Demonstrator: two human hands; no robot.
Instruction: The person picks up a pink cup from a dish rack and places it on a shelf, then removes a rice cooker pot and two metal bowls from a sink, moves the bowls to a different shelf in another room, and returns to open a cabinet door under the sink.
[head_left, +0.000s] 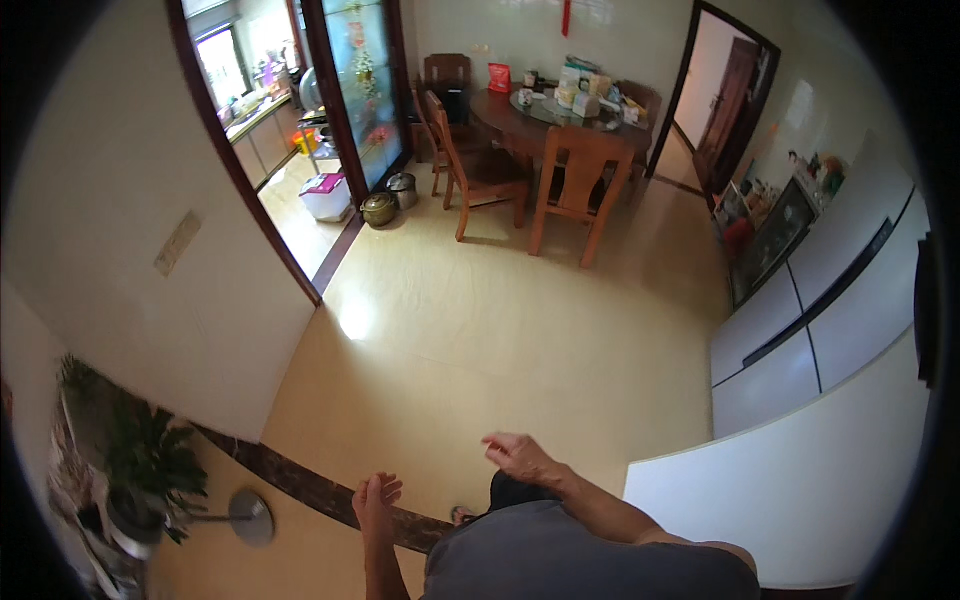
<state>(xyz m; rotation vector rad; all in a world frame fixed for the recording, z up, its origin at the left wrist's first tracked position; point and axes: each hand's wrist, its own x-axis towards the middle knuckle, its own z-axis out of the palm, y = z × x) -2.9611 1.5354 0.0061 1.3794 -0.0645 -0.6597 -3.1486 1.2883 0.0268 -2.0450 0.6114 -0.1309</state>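
Note:
Both of my hands are in the air over the pale tiled floor (480, 345), low in the view. My left hand (377, 495) is raised with its fingers loosely curled and apart; it holds nothing that I can see. Further right, my right hand (521, 456) is bent in front of my body, its fingers curled in; nothing shows in it, though its palm is hidden. Beneath the left hand runs a dark stone strip (315, 480) in the floor. One sandalled foot (461, 515) shows between the hands.
Ahead stand a round wooden dining table (502, 120) laden with packages and wooden chairs (577, 180). Two lidded pots (379, 210) sit beside the kitchen's doorway. A fridge (817, 300) and a white panel (750, 495) bound the right; a potted plant (150, 457) stands lower left.

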